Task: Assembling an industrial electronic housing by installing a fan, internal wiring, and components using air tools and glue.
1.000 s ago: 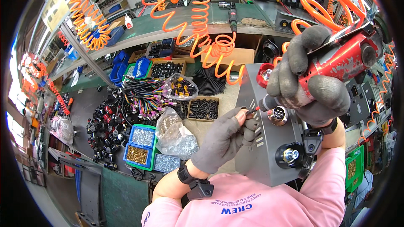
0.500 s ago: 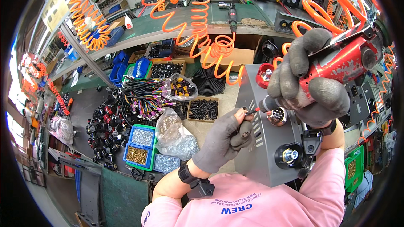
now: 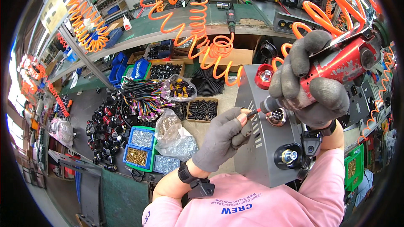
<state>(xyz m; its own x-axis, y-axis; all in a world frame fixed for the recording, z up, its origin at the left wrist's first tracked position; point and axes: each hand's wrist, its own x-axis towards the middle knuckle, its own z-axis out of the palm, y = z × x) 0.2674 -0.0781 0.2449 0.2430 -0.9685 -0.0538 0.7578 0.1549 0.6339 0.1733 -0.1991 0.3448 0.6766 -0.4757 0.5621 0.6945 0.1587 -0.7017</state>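
My right hand (image 3: 309, 75), in a dark grey glove, is wrapped around a red, paint-worn power screwdriver (image 3: 336, 69). Its dark nose and bit point left, over the face of a grey metal housing (image 3: 261, 159). At the bit's tip, my left hand (image 3: 223, 136) pinches with thumb and finger; the grey glove leaves the thumb tip bare. Whatever small piece may sit in that pinch is too small to make out. On the housing are a red terminal (image 3: 264, 75), a round metal multi-pin connector (image 3: 276, 117) below the bit, and a black terminal (image 3: 289, 156) with a brass-coloured nut.
Blue bins of screws (image 3: 137, 155), a clear bag of fasteners (image 3: 172, 136) and a box of black parts (image 3: 203, 109) lie left of the housing. Beyond are wire harnesses (image 3: 147, 96) and a round black fan guard (image 3: 208, 80). Orange coiled hoses (image 3: 198, 21) hang overhead.
Hardly anything differs. My left thumb and fingers have shifted very slightly at the bit's tip; the screwdriver and the housing stay in place.
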